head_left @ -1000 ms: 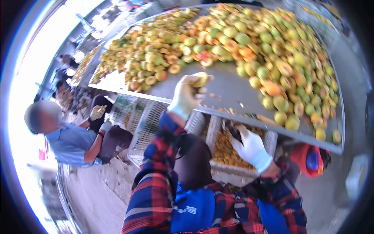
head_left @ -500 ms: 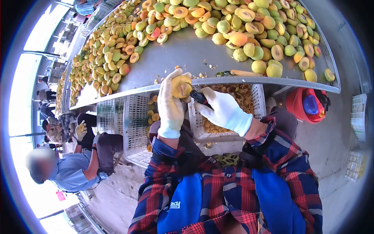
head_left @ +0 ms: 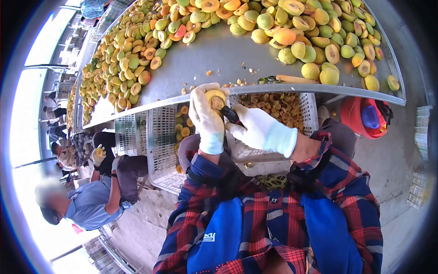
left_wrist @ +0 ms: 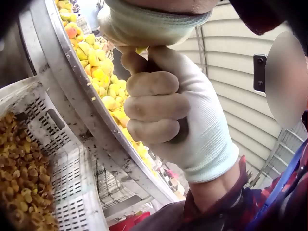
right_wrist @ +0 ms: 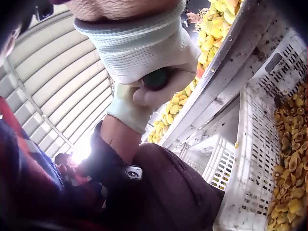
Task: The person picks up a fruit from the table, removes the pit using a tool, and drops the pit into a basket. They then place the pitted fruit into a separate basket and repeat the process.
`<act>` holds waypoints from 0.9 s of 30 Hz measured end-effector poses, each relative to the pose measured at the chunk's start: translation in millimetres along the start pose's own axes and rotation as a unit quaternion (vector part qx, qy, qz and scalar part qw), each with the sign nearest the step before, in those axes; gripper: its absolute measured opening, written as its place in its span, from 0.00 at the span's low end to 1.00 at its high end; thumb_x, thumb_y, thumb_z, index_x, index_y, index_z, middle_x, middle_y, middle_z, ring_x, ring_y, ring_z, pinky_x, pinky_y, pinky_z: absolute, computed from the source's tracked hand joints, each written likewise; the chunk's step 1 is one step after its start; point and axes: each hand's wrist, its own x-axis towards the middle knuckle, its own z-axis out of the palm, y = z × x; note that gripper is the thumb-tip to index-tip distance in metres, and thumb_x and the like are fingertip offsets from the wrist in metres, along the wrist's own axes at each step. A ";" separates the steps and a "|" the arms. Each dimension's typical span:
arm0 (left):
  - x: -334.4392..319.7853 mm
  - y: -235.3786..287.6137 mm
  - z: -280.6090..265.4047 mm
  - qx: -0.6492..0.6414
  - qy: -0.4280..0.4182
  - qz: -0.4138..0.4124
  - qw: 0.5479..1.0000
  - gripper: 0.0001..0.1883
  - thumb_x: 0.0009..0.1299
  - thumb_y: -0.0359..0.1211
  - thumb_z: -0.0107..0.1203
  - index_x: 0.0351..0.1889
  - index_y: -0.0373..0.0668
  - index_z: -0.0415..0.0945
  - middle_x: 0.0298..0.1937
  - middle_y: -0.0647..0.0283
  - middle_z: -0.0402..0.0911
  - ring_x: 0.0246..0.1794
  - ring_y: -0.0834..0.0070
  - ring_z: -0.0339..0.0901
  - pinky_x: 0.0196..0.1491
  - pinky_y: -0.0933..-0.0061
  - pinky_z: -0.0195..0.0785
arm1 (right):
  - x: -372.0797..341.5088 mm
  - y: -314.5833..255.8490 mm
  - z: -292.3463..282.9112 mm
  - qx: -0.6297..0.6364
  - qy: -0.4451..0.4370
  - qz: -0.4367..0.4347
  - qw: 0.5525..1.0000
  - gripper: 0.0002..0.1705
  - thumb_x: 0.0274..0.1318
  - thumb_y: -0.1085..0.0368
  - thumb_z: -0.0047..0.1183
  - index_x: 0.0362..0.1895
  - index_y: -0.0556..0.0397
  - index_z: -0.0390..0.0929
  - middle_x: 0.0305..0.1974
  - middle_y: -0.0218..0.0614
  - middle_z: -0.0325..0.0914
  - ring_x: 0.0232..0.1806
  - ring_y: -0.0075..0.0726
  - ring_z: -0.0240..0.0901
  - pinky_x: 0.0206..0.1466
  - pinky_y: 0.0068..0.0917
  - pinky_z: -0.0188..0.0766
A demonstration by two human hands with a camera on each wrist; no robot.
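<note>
In the head view my gloved left hand (head_left: 205,116) holds a yellow peach half (head_left: 216,99), its cut face toward my right hand. My gloved right hand (head_left: 262,130) grips a black-handled pitting tool (head_left: 232,115), its working end right at the cut face. Both hands are close together just off the table's front edge. From the left wrist, the fingers (left_wrist: 154,107) of the right hand show curled round the handle. The handle's dark green butt (right_wrist: 156,78) shows at the right palm in the right wrist view; the peach half is hidden there.
A metal table (head_left: 219,61) with a raised rim bears heaped peach halves (head_left: 132,68). Beneath its edge stand a white crate (head_left: 310,112) of orange-brown scraps and another crate (head_left: 157,146) with peach halves. A red bucket (head_left: 353,118) is at right; a seated person (head_left: 93,201) works at left.
The left hand came back from over the table to meet the right hand, which rose from above the scrap crate with the tool. Over the last half second both shifted slightly right in view.
</note>
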 end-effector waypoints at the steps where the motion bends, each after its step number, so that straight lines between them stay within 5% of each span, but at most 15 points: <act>1: 0.7 -0.7 -0.7 0.000 0.000 0.000 1.000 0.15 0.78 0.34 0.35 0.41 0.36 0.72 0.36 0.55 0.81 0.36 0.73 0.79 0.44 0.76 0.72 | 1.1 2.0 -4.7 0.000 0.000 0.000 1.000 0.21 0.60 0.54 0.50 0.44 0.61 0.67 0.29 0.56 0.77 0.35 0.64 0.76 0.37 0.50 0.73; 4: 2.2 -1.2 -7.1 -0.076 -0.039 -0.037 0.996 0.12 0.75 0.31 0.38 0.39 0.35 0.72 0.31 0.57 0.81 0.32 0.75 0.78 0.38 0.77 0.72 | 0.9 3.0 -17.4 -0.091 -0.065 -0.013 0.994 0.23 0.60 0.53 0.50 0.46 0.62 0.69 0.32 0.58 0.78 0.39 0.65 0.76 0.43 0.51 0.72; 7: 5.0 1.8 -18.9 0.105 -0.167 0.022 0.980 0.24 0.81 0.42 0.30 0.41 0.34 0.74 0.32 0.58 0.81 0.32 0.75 0.78 0.38 0.77 0.72 | -0.2 -0.5 -28.8 -0.173 -0.129 0.018 0.976 0.24 0.60 0.52 0.49 0.48 0.61 0.70 0.34 0.59 0.79 0.41 0.64 0.77 0.44 0.50 0.73; 9: 8.1 10.7 -22.5 0.015 -0.259 -0.149 0.954 0.28 0.81 0.46 0.28 0.40 0.35 0.75 0.32 0.60 0.81 0.30 0.76 0.79 0.31 0.80 0.72 | -0.5 14.9 -27.4 -0.204 -0.124 -0.020 0.971 0.19 0.60 0.56 0.51 0.49 0.56 0.67 0.28 0.52 0.78 0.32 0.58 0.78 0.36 0.46 0.75; 10: 8.9 6.5 -21.1 -0.012 -0.236 -0.244 0.940 0.27 0.79 0.51 0.30 0.43 0.38 0.74 0.33 0.57 0.81 0.27 0.78 0.76 0.24 0.83 0.68 | -1.3 7.3 -34.0 -0.124 -0.160 0.027 0.979 0.19 0.62 0.56 0.51 0.49 0.55 0.67 0.26 0.49 0.77 0.27 0.50 0.78 0.31 0.41 0.75; 12: 5.4 8.1 -16.4 -0.099 -0.183 -0.251 0.945 0.28 0.78 0.55 0.31 0.46 0.39 0.73 0.36 0.57 0.82 0.27 0.78 0.76 0.24 0.84 0.67 | -3.4 1.4 -35.9 0.083 -0.188 0.120 0.971 0.17 0.65 0.56 0.49 0.50 0.54 0.66 0.21 0.38 0.74 0.18 0.28 0.73 0.20 0.27 0.72; 13: 4.9 9.6 -12.9 -0.187 -0.127 -0.256 0.940 0.30 0.76 0.58 0.32 0.48 0.41 0.72 0.39 0.57 0.82 0.27 0.79 0.76 0.23 0.85 0.66 | -4.5 -8.5 -36.5 0.134 -0.164 0.149 0.966 0.21 0.63 0.55 0.52 0.46 0.62 0.68 0.22 0.41 0.76 0.19 0.32 0.75 0.21 0.31 0.73; 14: 4.6 6.4 -11.8 -0.203 -0.104 -0.229 0.946 0.34 0.73 0.65 0.33 0.52 0.43 0.69 0.43 0.56 0.81 0.30 0.80 0.76 0.24 0.87 0.66 | -5.0 -11.5 -34.7 0.175 -0.146 0.150 0.962 0.21 0.64 0.54 0.51 0.46 0.62 0.68 0.22 0.39 0.76 0.19 0.32 0.75 0.21 0.30 0.74; 17: -1.6 4.2 -2.9 -0.130 -0.025 -0.145 0.981 0.29 0.77 0.58 0.33 0.52 0.41 0.68 0.44 0.55 0.81 0.36 0.77 0.76 0.31 0.84 0.69 | -2.4 -11.7 -23.8 0.257 -0.138 0.155 0.944 0.22 0.64 0.54 0.50 0.46 0.62 0.67 0.22 0.38 0.75 0.19 0.30 0.75 0.21 0.28 0.74; 18: -2.5 -8.9 4.7 -0.086 0.007 -0.011 0.996 0.25 0.80 0.51 0.31 0.49 0.39 0.70 0.42 0.54 0.81 0.36 0.74 0.77 0.38 0.77 0.71 | -2.3 -11.1 -22.1 0.299 -0.142 0.167 0.929 0.22 0.65 0.54 0.50 0.47 0.63 0.67 0.22 0.38 0.75 0.19 0.30 0.75 0.21 0.27 0.74; 19: -0.8 -8.9 3.1 -0.086 0.009 -0.010 0.996 0.25 0.80 0.51 0.31 0.49 0.39 0.70 0.42 0.54 0.81 0.36 0.74 0.77 0.38 0.77 0.71 | -2.0 -13.5 -22.3 0.298 -0.144 0.166 0.929 0.22 0.65 0.54 0.50 0.47 0.63 0.67 0.22 0.38 0.75 0.19 0.30 0.75 0.21 0.27 0.74; 23: 6.8 5.2 -14.1 0.006 -0.058 0.017 0.998 0.27 0.81 0.45 0.27 0.39 0.34 0.73 0.30 0.55 0.81 0.33 0.73 0.79 0.40 0.76 0.72 | 0.0 -9.1 -31.4 0.113 -0.207 0.142 0.961 0.18 0.65 0.56 0.49 0.47 0.59 0.67 0.21 0.34 0.73 0.18 0.27 0.72 0.20 0.27 0.71; 25: 13.3 15.5 -23.3 -0.012 -0.231 -0.156 0.960 0.31 0.80 0.50 0.25 0.39 0.33 0.72 0.29 0.56 0.81 0.31 0.75 0.79 0.35 0.78 0.71 | 2.1 -2.9 -39.7 0.078 -0.274 0.139 0.948 0.18 0.65 0.55 0.50 0.45 0.57 0.68 0.21 0.34 0.73 0.17 0.26 0.70 0.19 0.27 0.70; 27: 14.5 5.6 -27.3 -0.013 -0.265 -0.203 0.943 0.36 0.78 0.59 0.27 0.40 0.34 0.76 0.32 0.56 0.82 0.31 0.74 0.78 0.38 0.77 0.71 | -1.5 0.3 -37.1 0.135 -0.269 0.158 0.940 0.20 0.64 0.53 0.51 0.42 0.60 0.71 0.20 0.34 0.74 0.17 0.27 0.72 0.20 0.26 0.70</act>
